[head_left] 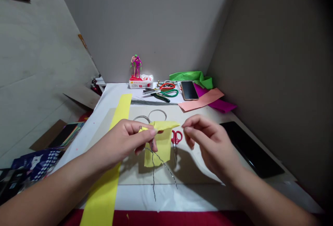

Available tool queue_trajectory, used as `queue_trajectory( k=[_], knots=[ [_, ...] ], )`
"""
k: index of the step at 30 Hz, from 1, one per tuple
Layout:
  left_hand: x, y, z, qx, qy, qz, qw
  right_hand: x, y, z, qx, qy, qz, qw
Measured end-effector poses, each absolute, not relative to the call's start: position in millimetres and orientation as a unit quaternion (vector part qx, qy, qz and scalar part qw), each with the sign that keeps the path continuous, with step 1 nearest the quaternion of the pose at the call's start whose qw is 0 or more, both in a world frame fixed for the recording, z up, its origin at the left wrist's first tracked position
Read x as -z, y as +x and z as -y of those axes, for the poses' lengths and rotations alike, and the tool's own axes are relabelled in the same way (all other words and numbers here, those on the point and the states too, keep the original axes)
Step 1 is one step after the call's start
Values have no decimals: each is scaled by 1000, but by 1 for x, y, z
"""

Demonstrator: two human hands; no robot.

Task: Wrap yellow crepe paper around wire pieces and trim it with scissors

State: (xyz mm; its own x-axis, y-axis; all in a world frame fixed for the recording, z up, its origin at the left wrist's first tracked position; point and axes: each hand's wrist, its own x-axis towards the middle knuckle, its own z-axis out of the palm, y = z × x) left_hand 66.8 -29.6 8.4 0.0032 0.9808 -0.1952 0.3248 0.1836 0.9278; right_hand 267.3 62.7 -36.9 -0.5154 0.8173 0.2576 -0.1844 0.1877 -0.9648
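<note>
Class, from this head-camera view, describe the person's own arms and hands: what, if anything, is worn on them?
The left forearm and right forearm are bare, with no sleeves in view. The left hand and right hand wear no gloves, and no ring, watch or bracelet shows.

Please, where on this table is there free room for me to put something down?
The beige board has room between the red-handled scissors and the black panel. The far edge is crowded: phone, green-handled scissors, salmon paper.

Soft, even room light falls across a worktable (197,194)
Faint shadows lie under the left hand (122,142) and right hand (212,146); the right wall (270,63) darkens toward the frame's bowed edge.
</note>
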Motion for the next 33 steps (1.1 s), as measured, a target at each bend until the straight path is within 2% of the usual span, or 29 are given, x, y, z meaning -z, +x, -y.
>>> queue_trajectory(
  k=[3, 5, 12, 20, 26, 33],
  knots=[
    [-10, 68, 31, -341, 543, -620, 452, 39, 263, -55, -732, -218, 597, 245],
    [-12, 71, 32, -325, 558, -625, 439, 40, 259, -51, -780, -206, 553, 209],
    [-11, 81, 33, -324, 583, -626, 406, 41, 257, -52, -816, -205, 488, 233],
    [-5, 77, 33, -318, 561, -626, 439, 38, 260, -52, -790, -237, 496, 271],
    [-3, 81, 32, -316, 573, -617, 438, 41, 257, -50, -818, -198, 497, 210],
    [-5, 82, 32, -282, 557, -613, 484, 41, 259, -51, -828, -207, 478, 205]
  ],
)
